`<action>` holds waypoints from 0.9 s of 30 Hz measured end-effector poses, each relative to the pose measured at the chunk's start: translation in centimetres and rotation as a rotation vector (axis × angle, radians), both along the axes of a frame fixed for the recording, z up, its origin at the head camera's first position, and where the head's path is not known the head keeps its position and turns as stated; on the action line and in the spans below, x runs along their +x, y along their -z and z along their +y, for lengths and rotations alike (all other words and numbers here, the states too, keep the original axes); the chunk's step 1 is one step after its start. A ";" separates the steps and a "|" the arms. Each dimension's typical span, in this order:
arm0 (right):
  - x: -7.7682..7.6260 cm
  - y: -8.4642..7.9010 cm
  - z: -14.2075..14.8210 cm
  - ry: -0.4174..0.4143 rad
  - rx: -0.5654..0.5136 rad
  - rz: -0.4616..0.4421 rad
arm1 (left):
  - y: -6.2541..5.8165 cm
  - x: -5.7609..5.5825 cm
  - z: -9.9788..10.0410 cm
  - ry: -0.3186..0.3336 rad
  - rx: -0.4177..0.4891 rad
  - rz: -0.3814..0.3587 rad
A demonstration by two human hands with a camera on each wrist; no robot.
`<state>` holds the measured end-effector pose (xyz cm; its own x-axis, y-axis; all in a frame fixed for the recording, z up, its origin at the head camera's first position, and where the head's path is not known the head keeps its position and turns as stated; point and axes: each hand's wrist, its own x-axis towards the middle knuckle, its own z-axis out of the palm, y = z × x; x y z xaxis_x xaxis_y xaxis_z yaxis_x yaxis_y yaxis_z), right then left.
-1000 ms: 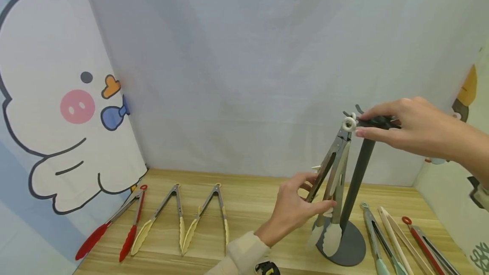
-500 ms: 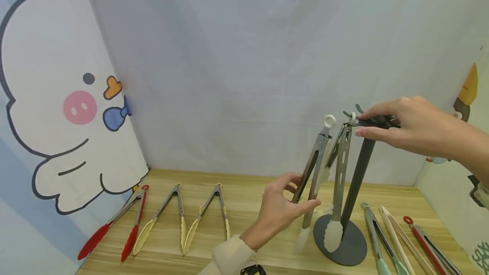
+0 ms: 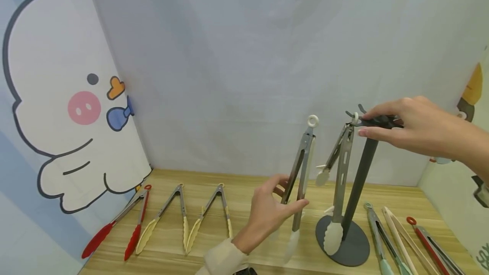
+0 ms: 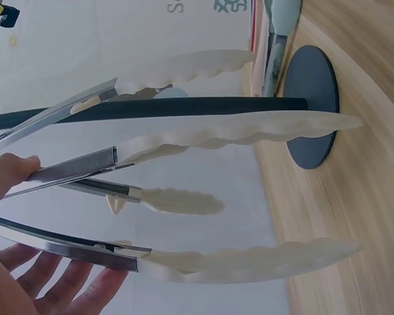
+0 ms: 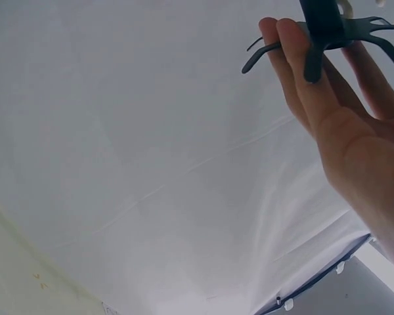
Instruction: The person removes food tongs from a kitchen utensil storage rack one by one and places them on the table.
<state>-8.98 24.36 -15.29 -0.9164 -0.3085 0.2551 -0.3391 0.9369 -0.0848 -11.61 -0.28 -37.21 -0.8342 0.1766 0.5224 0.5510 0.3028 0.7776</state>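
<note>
My left hand (image 3: 267, 211) holds a pair of tongs (image 3: 304, 169) by its two metal arms, thumb on one and fingers on the other. These tongs have a white ring on top and white scalloped tips, spread apart in the left wrist view. To the right stands a dark rack (image 3: 361, 186) with a round base and curved hooks. A second pair of white-tipped tongs (image 3: 341, 181) hangs by its ring from a hook on its left side. My right hand (image 3: 416, 130) grips the rack's top among the hooks (image 5: 381, 47), fingers and thumb on either side.
On the wooden table (image 3: 252, 190) at left lie red tongs (image 3: 138, 228) and two pairs of yellow-tipped tongs (image 3: 185, 220). Right of the rack lie green-tipped tongs (image 3: 376, 228), pale wooden-looking tongs (image 3: 401, 232) and red-handled tongs (image 3: 428, 241). A grey cloth backdrop (image 3: 244, 75) rises behind.
The tongs in my left hand have come away from the rack's hooks and moved left. The other white-tipped pair stays hanging, and my right hand keeps its place on the rack's top.
</note>
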 end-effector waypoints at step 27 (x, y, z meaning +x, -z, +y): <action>-0.3 0.4 0.2 0.007 0.003 0.020 | 2.2 -1.5 -3.4 -0.256 -0.154 -0.175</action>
